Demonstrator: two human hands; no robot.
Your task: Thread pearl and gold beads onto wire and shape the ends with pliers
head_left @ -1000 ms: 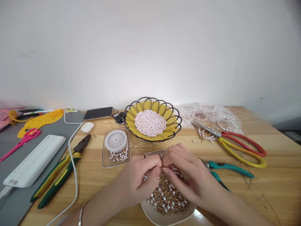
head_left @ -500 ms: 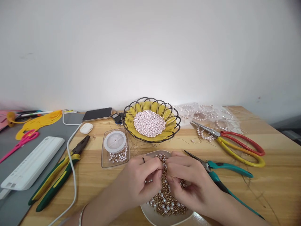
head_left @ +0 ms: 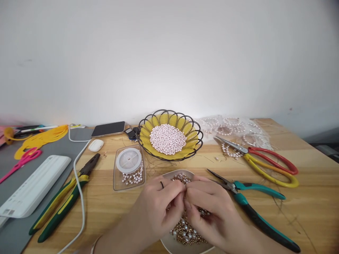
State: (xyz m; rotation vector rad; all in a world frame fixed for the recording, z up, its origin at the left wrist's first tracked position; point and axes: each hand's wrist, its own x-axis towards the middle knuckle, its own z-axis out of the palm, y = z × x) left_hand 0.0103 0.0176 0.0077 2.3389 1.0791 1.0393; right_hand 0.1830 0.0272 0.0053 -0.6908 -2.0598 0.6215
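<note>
Over a pale bowl (head_left: 169, 243) of gold and pearly beads (head_left: 186, 231), my left hand (head_left: 162, 201) and my right hand (head_left: 213, 208) meet at the fingertips. Both hands are closed, thumbs pressed to fingers. Whatever they pinch is too small and hidden to name. A dark ring circles a finger of my left hand. Behind the bowl stands a yellow basket (head_left: 192, 152) with a black looped rim, holding pale pink pearls (head_left: 168, 139). A clear box (head_left: 115, 180) with a white spool (head_left: 129, 160) and loose pearls sits left of my hands.
Teal pliers (head_left: 258, 208) lie right of the bowl, with red-and-yellow scissors (head_left: 272, 162) and bagged pearl strings (head_left: 233, 128) beyond. To the left are green-and-yellow pliers (head_left: 66, 201), a white cable (head_left: 82, 197), a power strip (head_left: 37, 185), pink scissors (head_left: 23, 160) and a phone (head_left: 108, 129).
My left hand has moved slightly right, and its fingertips are now closer to those of my right hand. The view has shifted slightly.
</note>
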